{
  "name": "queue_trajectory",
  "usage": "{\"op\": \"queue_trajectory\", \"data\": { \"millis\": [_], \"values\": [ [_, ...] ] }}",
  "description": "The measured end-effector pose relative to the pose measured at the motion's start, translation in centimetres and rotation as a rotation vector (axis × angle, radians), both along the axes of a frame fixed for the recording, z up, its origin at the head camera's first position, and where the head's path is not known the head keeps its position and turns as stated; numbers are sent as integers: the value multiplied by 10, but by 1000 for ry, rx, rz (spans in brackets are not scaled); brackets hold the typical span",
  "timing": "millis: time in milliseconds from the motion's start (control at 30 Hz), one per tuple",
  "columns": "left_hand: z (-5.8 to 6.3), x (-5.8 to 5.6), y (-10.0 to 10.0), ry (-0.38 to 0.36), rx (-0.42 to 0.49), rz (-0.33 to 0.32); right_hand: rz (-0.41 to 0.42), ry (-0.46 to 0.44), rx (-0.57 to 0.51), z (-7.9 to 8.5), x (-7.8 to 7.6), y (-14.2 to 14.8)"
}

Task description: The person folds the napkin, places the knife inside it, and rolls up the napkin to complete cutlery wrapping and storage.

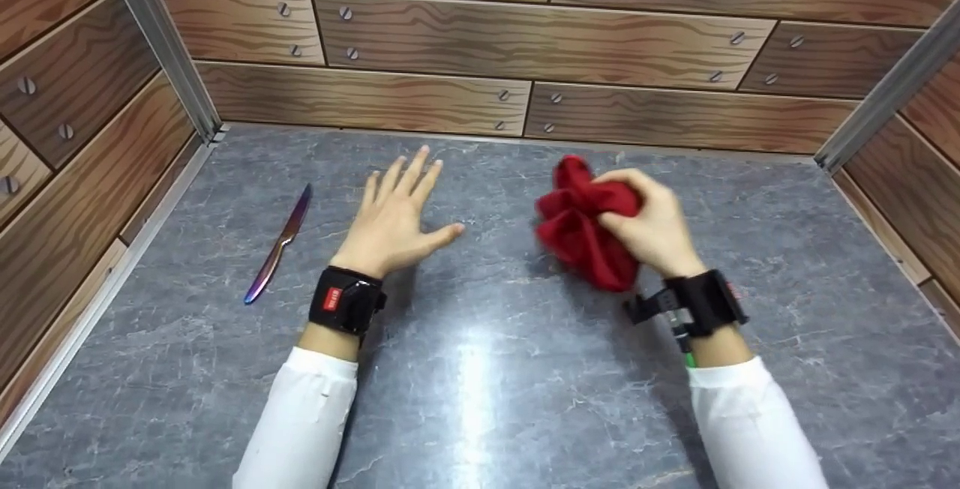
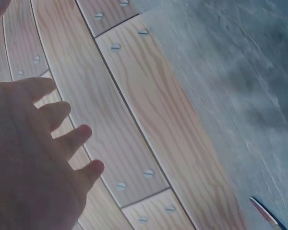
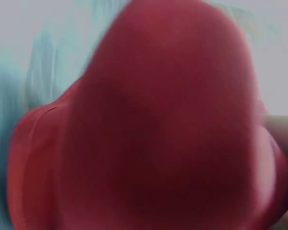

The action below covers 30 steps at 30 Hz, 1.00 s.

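In the head view my right hand (image 1: 654, 225) pinches a crumpled red cloth (image 1: 581, 226) between thumb and fingers, right of the middle. Folds of the red cloth (image 3: 158, 115) fill most of the right wrist view and look blurred. My left hand (image 1: 390, 223) is spread over the grey surface with straight fingers and nothing in it. The left wrist view shows that hand (image 2: 33, 153) from the side, its fingers apart. Left of it lies a table knife (image 1: 279, 245) with a purple-blue sheen, not touched; its tip (image 2: 264, 211) shows in the left wrist view.
The grey marbled tabletop (image 1: 525, 399) reflects a bright streak of light. Wood-patterned panels (image 1: 420, 31) stand at the back and on both sides, with metal corner posts (image 1: 169, 39).
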<state>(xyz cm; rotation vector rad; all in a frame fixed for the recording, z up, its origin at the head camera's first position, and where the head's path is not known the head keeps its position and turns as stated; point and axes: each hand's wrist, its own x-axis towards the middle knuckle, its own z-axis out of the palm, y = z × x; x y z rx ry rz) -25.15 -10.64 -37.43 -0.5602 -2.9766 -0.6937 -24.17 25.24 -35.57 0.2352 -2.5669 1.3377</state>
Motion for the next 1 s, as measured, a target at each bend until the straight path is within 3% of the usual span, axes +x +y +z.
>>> {"op": "queue_trajectory", "data": {
  "millis": [167, 267, 400, 533, 667, 800, 1000],
  "values": [
    [2, 3, 11, -6, -17, -48, 151, -16, -43, -14, 8, -33],
    [0, 3, 17, -10, -39, -71, 270, -5, 38, -24, 13, -48],
    [-5, 3, 21, 30, -49, -120, 443, 78, 173, -36, 16, -60],
    [-9, 3, 22, 61, -60, -155, 536, 99, 244, -39, 17, -64],
    [-9, 3, 21, 82, -75, -151, 545, 87, 277, -36, 17, -63],
    [-7, 4, 17, 107, -72, -113, 486, 63, 292, -33, 14, -54],
    [-4, 5, 14, 83, -73, -86, 392, -101, 386, -24, 12, -35]
  ]
}}
